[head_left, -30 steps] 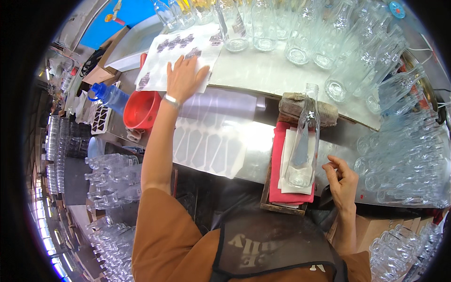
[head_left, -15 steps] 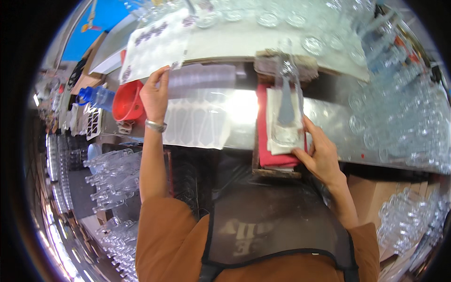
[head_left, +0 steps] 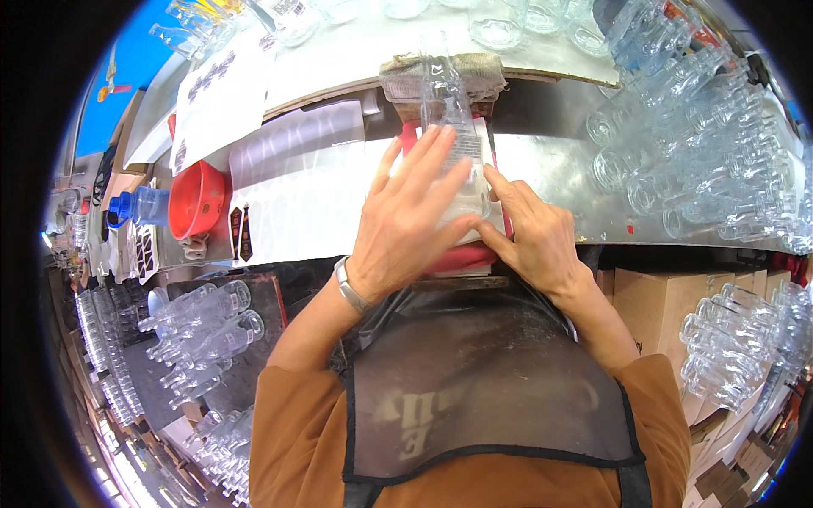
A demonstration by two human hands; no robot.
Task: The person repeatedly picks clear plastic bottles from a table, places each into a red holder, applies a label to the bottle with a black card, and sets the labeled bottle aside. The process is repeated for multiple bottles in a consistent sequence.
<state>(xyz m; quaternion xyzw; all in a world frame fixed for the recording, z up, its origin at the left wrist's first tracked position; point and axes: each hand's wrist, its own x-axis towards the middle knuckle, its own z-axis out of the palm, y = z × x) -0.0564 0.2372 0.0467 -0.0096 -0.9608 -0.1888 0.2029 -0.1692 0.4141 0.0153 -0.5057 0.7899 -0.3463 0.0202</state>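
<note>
A clear glass bottle (head_left: 447, 110) lies on its side on a red cloth pad (head_left: 457, 254) at the front of the shiny metal workbench (head_left: 559, 173), its neck pointing away from the person and resting on a folded grey-brown rag (head_left: 483, 68). The left hand (head_left: 411, 216) lies flat on top of the bottle's body, fingers (head_left: 428, 161) straight and slightly spread, pressing down on a pale label (head_left: 470, 148) that covers the glass. The right hand (head_left: 533, 233) comes in beside it on the bottle's right flank, fingers together, the tips touching the label's edge and the thumb meeting the heel of the left hand (neither hand wraps around the bottle; both press on it). A silver wristband (head_left: 349, 288) sits on the left wrist.

To the left of the pad, white backing sheets (head_left: 296, 199) lie on the bench, a few dark stickers (head_left: 240, 233) at their left edge. Beyond them stands a red plastic bowl (head_left: 196, 199), and further left a clear plastic bottle with a blue cap (head_left: 140, 206). A sheet of dark labels (head_left: 222, 80) lies at the back left. Rows of empty clear glass bottles (head_left: 694, 144) crowd the bench on the right, and more of them (head_left: 199, 317) lie below on the left. A cardboard box (head_left: 656, 300) stands under the bench on the right.
</note>
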